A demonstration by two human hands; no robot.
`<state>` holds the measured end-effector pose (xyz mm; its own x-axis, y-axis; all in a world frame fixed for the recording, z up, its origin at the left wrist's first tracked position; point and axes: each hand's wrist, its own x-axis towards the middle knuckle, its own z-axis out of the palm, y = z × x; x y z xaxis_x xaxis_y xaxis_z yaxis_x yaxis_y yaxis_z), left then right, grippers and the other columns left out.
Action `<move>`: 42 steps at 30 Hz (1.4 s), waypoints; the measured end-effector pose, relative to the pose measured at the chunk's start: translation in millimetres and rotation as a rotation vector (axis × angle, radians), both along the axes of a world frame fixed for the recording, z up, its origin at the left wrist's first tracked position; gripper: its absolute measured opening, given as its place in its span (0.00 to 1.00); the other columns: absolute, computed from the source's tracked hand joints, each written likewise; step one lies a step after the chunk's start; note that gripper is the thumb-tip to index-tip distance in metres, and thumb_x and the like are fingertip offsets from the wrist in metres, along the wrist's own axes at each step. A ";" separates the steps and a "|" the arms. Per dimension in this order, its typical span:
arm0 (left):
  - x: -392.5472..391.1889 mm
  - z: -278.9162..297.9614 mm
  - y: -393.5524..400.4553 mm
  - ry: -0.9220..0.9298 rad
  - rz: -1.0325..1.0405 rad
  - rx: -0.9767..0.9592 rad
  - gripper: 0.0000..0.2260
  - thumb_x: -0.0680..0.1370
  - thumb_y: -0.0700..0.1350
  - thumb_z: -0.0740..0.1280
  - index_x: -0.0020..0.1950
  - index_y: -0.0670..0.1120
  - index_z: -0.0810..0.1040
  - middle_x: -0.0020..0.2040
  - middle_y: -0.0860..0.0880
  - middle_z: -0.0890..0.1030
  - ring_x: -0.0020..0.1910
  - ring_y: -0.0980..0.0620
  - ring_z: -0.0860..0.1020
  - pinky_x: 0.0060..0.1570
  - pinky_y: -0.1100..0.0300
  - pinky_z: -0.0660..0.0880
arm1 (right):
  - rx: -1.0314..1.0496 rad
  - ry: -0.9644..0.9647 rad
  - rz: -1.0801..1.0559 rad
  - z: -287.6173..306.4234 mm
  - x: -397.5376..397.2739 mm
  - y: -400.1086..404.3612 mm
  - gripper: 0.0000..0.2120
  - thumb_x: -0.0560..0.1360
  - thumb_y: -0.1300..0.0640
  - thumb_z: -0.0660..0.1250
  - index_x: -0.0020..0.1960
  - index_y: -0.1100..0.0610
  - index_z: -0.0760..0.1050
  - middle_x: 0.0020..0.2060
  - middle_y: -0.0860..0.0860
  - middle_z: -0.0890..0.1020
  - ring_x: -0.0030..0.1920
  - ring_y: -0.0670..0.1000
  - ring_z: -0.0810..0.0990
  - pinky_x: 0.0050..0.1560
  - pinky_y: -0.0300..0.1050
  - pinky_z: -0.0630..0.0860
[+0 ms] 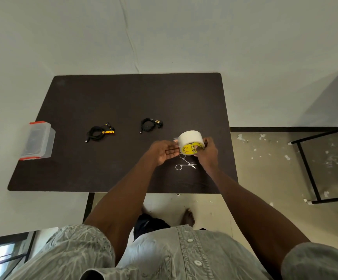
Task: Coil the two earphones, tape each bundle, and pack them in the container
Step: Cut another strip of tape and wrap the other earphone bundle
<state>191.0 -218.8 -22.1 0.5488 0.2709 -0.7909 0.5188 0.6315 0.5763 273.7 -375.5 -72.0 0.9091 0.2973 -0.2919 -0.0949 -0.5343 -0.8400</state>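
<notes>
Right of centre in the frame, the tape roll [191, 142] is held up off the dark table [123, 98], with both hands on it. The right hand [206, 153] grips the roll from the right side, its fingers curled around the rim and into the yellow core. The left hand [164, 151] lies palm-up on the roll's left, fingers fairly straight and reaching toward the roll's edge, where a short pale tab seems to stick out to the upper left; whether the fingertips actually pinch that tab I cannot tell.

The roll's round axis points roughly toward the camera and down, so the tape would peel off sideways, toward the left of the frame. That puts the left hand on the pulling side while the right steadies the roll.

The small scissors [185, 163] lie flat on the table just below the roll, between the two wrists, near either hand.

Both earphone bundles lie coiled further up the table: one [151, 124] just above and left of the hands, the other [99, 132] with a yellow piece further left. The clear container [37, 140] sits at the table's left edge, well apart from the hands.
</notes>
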 end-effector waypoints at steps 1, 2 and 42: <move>0.4 0.3 0.2 0.008 -0.001 0.005 0.03 0.77 0.36 0.67 0.49 0.37 0.78 0.46 0.40 0.81 0.45 0.45 0.81 0.48 0.54 0.79 | -0.003 -0.007 0.004 1.2 0.1 0.6 0.14 0.75 0.65 0.68 0.59 0.60 0.70 0.52 0.52 0.77 0.51 0.50 0.77 0.42 0.41 0.80; 0.6 0.8 0.7 0.014 -0.004 0.011 0.02 0.77 0.35 0.67 0.48 0.37 0.78 0.46 0.40 0.81 0.45 0.45 0.81 0.49 0.54 0.79 | -0.003 -0.009 0.004 2.0 0.2 1.3 0.14 0.75 0.66 0.68 0.59 0.60 0.70 0.51 0.52 0.76 0.51 0.49 0.77 0.41 0.39 0.79; 5.4 -10.5 11.8 0.004 0.014 0.183 0.03 0.76 0.33 0.69 0.44 0.39 0.76 0.41 0.40 0.81 0.40 0.47 0.82 0.42 0.56 0.81 | -0.496 -0.498 0.559 -20.2 -69.7 -22.0 0.17 0.67 0.69 0.71 0.54 0.58 0.82 0.59 0.57 0.75 0.62 0.61 0.71 0.58 0.54 0.68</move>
